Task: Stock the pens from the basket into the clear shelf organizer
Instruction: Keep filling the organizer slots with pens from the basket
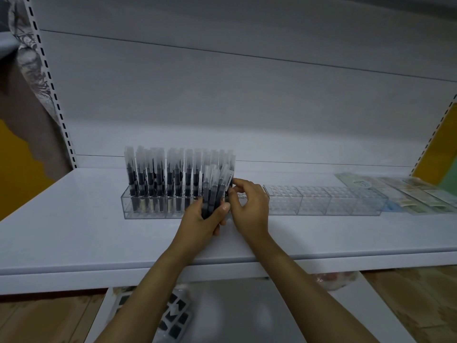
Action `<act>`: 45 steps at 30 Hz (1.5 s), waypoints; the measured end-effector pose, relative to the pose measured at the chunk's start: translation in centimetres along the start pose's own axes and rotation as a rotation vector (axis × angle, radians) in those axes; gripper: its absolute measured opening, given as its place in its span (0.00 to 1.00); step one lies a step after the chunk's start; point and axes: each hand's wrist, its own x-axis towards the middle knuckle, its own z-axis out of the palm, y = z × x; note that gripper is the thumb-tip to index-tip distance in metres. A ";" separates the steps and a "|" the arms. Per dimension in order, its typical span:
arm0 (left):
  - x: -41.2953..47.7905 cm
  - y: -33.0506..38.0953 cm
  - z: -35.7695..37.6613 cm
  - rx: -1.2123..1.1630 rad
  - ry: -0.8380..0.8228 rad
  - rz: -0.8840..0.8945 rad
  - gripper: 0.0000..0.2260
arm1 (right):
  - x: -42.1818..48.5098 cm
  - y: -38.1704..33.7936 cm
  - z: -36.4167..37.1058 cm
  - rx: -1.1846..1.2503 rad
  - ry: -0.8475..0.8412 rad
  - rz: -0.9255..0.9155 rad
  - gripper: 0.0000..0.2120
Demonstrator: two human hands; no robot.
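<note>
On white shelf (74,219), left hand (201,222) gripping bundle of black pens (215,191), right hand (249,206) pinching one pen from bundle, clear organizer (321,201) left part filled.

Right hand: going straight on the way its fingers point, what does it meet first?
The bundle of pens gripped by the left hand. The right hand points left, and its fingertips seem to pinch the bundle's outermost pen, though depth is unclear.
</note>
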 end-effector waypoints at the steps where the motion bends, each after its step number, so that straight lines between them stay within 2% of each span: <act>1: -0.1 0.1 0.0 0.004 -0.002 0.000 0.07 | 0.0 -0.1 0.0 -0.001 -0.002 0.000 0.17; 7: -0.1 0.1 -0.1 -0.016 0.007 -0.016 0.14 | 0.0 -0.1 -0.2 -0.008 0.001 -0.012 0.18; 14: 0.0 0.0 -0.1 -0.015 0.009 -0.012 0.13 | -0.1 -0.3 -0.3 0.010 -0.005 0.002 0.19; 18: -0.1 0.3 0.0 0.020 0.008 -0.015 0.13 | -0.1 -1.2 -1.3 0.066 0.160 0.046 0.15; 20: -0.3 0.4 0.0 0.033 -0.002 -0.019 0.13 | -0.5 -1.9 -2.1 0.106 0.189 0.056 0.13; 22: -0.3 0.5 0.0 0.035 -0.013 -0.010 0.13 | -1.1 -2.6 -2.8 0.186 0.075 0.140 0.11; 25: -0.4 0.7 -0.2 0.033 -0.031 -0.001 0.13 | -1.8 -3.1 -3.1 0.271 -0.220 0.308 0.07; 27: -0.4 0.8 -0.1 0.046 -0.042 0.009 0.12 | -1.9 -3.6 -3.4 0.376 -0.323 0.403 0.07; 30: -0.6 0.9 0.0 0.050 -0.054 0.019 0.10 | -1.2 -4.5 -4.0 0.481 -0.335 0.492 0.09; 34: -0.7 1.4 0.1 0.062 -0.077 0.024 0.11 | 0.9 -5.1 -4.7 0.557 -0.133 0.584 0.07; 36: -0.7 1.3 0.1 0.056 -0.072 0.019 0.12 | 1.4 -5.1 -5.1 0.539 -0.199 0.571 0.03; 38: -0.6 1.1 0.0 0.062 -0.061 0.022 0.12 | 1.4 -5.3 -5.3 0.498 -0.342 0.522 0.07; 39: -0.6 0.9 0.0 0.060 -0.055 0.019 0.12 | 1.7 -5.3 -5.5 0.484 -0.360 0.511 0.09; 40: -0.6 0.8 0.0 0.057 -0.051 0.014 0.12 | 2.2 -5.3 -5.6 0.482 -0.326 0.515 0.10; 43: -0.5 0.6 0.0 0.058 -0.051 0.005 0.13 | 5.0 -3.8 -5.9 0.495 -0.076 0.584 0.09; 45: -0.4 0.5 0.0 0.053 -0.051 -0.002 0.13 | 6.3 -2.6 -5.6 0.428 -0.034 0.572 0.09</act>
